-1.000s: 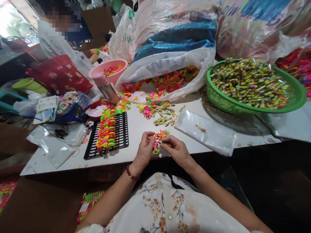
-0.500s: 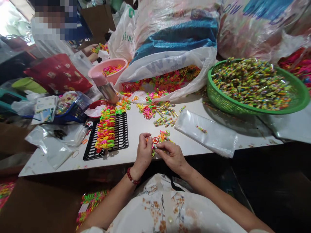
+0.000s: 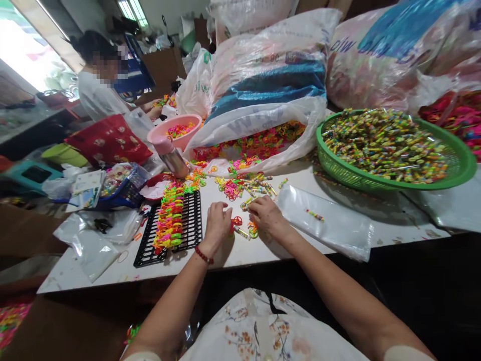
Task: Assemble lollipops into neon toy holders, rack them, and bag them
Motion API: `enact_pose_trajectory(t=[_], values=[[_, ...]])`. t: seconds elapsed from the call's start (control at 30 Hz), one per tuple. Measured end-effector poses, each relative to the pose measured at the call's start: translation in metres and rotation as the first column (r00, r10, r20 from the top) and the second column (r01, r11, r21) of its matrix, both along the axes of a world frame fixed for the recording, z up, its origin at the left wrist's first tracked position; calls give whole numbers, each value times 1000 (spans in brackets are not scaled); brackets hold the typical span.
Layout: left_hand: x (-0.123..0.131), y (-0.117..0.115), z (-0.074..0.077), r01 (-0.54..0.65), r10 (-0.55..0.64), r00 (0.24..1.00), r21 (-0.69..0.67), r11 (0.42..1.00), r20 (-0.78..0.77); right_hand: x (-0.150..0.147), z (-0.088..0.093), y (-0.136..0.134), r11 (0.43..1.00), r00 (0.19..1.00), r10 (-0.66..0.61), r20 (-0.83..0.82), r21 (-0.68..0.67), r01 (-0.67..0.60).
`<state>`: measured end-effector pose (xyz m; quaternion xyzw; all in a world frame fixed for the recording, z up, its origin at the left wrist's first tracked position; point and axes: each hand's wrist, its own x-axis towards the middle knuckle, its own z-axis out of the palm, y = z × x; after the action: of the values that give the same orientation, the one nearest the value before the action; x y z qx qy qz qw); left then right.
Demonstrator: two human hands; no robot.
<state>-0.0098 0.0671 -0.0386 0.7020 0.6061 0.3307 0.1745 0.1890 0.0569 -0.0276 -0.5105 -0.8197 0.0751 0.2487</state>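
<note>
My left hand (image 3: pixel 218 223), with a red bead bracelet (image 3: pixel 203 254) at the wrist, is over the white table, its fingers curled in. Bits of coloured plastic show by its thumb, but what it holds is hidden. My right hand (image 3: pixel 267 216) reaches down with bent, slightly parted fingers beside the loose printed tubes (image 3: pixel 259 185). Between the hands lie a red wheel-shaped plastic piece (image 3: pixel 236 220), a small printed tube (image 3: pixel 242 233) and an orange and green plastic piece (image 3: pixel 253 230).
A black rack (image 3: pixel 192 213) holding a row of bright plastic pieces (image 3: pixel 169 215) stands left. Right are clear plastic bags (image 3: pixel 326 220) and a green basket (image 3: pixel 376 184) of tubes. Behind are an open sack (image 3: pixel 263 113), a pink basin (image 3: pixel 191 125) and a flask (image 3: pixel 173 158). A person (image 3: pixel 99 93) sits far left.
My hands have moved apart and slightly forward from where they worked close together. My right hand is now by the tubes. The view has tilted up a little.
</note>
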Motion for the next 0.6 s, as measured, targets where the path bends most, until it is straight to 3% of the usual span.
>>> enact_pose_trajectory(t=[0.13,0.27,0.47,0.6], values=[[16,46,4,-140,142,989,-60,988,33,-10,-5,25,997,985,-59,164,-49,67],[26,69,5,-240,296,895,-199,950,332,-15,-6,31,989,975,-106,194,-82,123],[15,55,-3,-154,340,716,-336,929,610,-4,-6,14,986,986,-161,-41,-46,159],[4,36,-7,-100,355,569,-366,925,742,-5,-14,2,988,987,-152,47,-24,153]])
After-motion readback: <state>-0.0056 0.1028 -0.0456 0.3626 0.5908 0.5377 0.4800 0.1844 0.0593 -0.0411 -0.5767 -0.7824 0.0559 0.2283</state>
